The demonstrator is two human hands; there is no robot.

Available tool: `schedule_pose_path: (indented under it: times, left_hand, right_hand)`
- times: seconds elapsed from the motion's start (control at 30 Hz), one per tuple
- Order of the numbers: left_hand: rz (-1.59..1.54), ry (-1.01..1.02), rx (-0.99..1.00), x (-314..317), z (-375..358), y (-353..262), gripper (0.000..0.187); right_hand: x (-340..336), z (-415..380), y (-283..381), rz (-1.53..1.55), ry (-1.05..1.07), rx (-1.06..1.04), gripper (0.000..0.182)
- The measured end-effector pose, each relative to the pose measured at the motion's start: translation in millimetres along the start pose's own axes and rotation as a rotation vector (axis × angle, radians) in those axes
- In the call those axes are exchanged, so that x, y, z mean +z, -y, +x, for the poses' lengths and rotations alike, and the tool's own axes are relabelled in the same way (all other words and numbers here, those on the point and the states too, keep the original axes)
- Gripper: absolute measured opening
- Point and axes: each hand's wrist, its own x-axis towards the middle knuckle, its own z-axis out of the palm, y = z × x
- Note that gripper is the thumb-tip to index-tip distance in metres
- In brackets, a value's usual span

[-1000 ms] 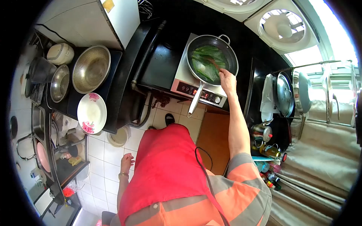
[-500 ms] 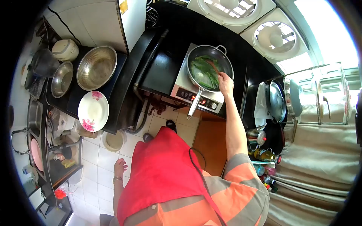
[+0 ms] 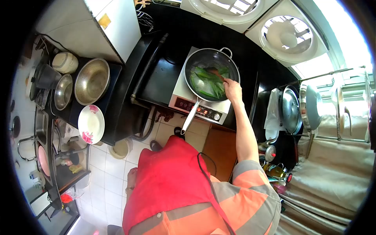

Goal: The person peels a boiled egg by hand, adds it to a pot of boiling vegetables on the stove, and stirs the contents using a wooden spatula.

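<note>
My right hand [image 3: 233, 91] is closed around the handle of a brown wooden spatula [image 3: 216, 73], whose far end sits among green leafy vegetables [image 3: 209, 83]. The leaves lie with cloudy liquid in a deep dark wok [image 3: 189, 64] with a long silver handle. Under the wok is an induction cooker [image 3: 178, 91] with lit red digits on its panel. My left hand [image 3: 132, 177] hangs low beside the red apron [image 3: 168, 172], partly hidden by it, and I cannot make out its fingers.
On the left stand a perforated metal colander [image 3: 92, 80], a smaller steel bowl [image 3: 63, 92] and a flowered white plate [image 3: 92, 121]. A bucket [image 3: 120, 149] is on the floor. Pans hang on a rack [image 3: 333, 138] at right, above several bottles [image 3: 276, 170].
My right hand and the spatula have shifted slightly within the wok, moving the leaves. My left hand has drawn in behind the apron's edge. The whole view has tilted a little.
</note>
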Motion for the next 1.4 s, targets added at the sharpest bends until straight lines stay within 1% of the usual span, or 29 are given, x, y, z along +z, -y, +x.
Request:
schedule_pose_path:
  times: [0.03,0.1,0.13,0.23,0.27,0.3,0.33,0.5,0.6,0.63,0.67,0.7,0.77,0.87,0.93,1.03,1.1,1.17,1.23,1.3,1.4]
  left_hand:
    - [0.011,-0.002,-0.002,4.4,1.2,-4.4,0.024]
    - [0.084,0.028,0.052,12.6,9.0,-10.0,0.025]
    - [0.095,0.028,0.050,17.8,1.8,-26.1,0.025]
    - [0.076,0.018,0.020,28.2,-6.7,-67.7,0.028]
    - [0.006,0.026,-0.016,29.0,-6.2,-75.3,0.029]
    - [-0.067,0.034,-0.051,30.2,-4.5,-82.1,0.031]
    - [-0.054,0.036,-0.058,30.8,-4.9,-89.3,0.033]
    - [-0.030,0.052,-0.037,45.1,-11.5,-108.6,0.032]
    - [0.059,0.056,-0.007,51.1,-6.0,-101.0,0.030]
    - [0.116,0.053,0.010,51.6,0.0,-93.2,0.029]
    - [0.117,0.056,0.011,52.8,5.8,-85.2,0.029]
    - [0.091,0.073,0.027,55.0,8.5,-80.3,0.027]
    - [0.067,0.092,0.040,54.8,14.5,-71.9,0.026]
    - [0.107,0.083,0.052,58.0,13.7,-79.4,0.029]
    - [-0.009,0.059,-0.066,63.4,2.5,-96.7,0.031]
    - [-0.046,0.025,-0.059,65.3,-4.0,-99.8,0.034]
    - [-0.024,0.031,-0.058,64.1,-2.5,-89.9,0.033]
    - [-0.004,0.038,-0.051,62.5,-2.9,-80.7,0.033]
    - [0.062,0.038,-0.040,65.8,-9.1,-78.4,0.030]
    - [0.023,0.014,-0.049,67.4,-16.8,-74.1,0.027]
    - [0.024,-0.057,-0.059,68.6,-24.4,-63.6,0.027]
  right_hand:
    - [-0.9,-1.1,-4.9,0.007,0.003,0.009,0.037]
    - [-3.2,-6.4,-13.6,0.087,-0.132,0.034,0.035]
    - [-0.1,-6.4,-22.7,0.092,-0.152,0.035,0.035]
    - [7.2,-9.7,-44.8,0.137,-0.099,0.061,0.036]
    - [6.7,-12.7,-49.9,0.141,-0.097,0.067,0.036]
    - [-0.7,-16.9,-48.3,0.146,-0.052,0.068,0.036]
    - [-9.3,-21.0,-45.5,0.151,-0.009,0.069,0.035]
    - [-55.7,-46.9,-42.6,0.168,-0.029,0.061,0.033]
    - [-77.2,-65.2,-41.5,0.151,0.017,0.056,0.031]
    - [-80.3,-70.7,-41.5,0.108,0.023,-0.012,0.030]
    - [-82.5,-73.7,-41.9,0.065,0.028,-0.081,0.030]
    - [-81.3,-75.4,-39.2,0.026,0.063,-0.069,0.027]
    - [-73.8,-76.0,-36.8,-0.023,0.051,-0.069,0.027]
    - [-63.8,-71.6,-41.1,-0.037,0.012,-0.060,0.027]
    - [-64.7,-67.6,-37.5,-0.042,-0.025,-0.058,0.028]
    - [-70.7,-57.9,-27.3,0.036,-0.042,-0.063,0.028]
    - [-57.9,-44.4,-20.5,0.067,-0.047,-0.071,0.028]
    - [-36.1,-27.9,-16.1,0.111,-0.056,-0.143,0.029]
    - [-25.0,-17.8,-7.3,0.118,0.000,-0.171,0.029]
    - [-17.9,-13.0,-8.8,0.045,0.046,-0.167,0.029]
    - [-18.4,-7.5,-12.9,0.001,0.016,-0.182,0.031]
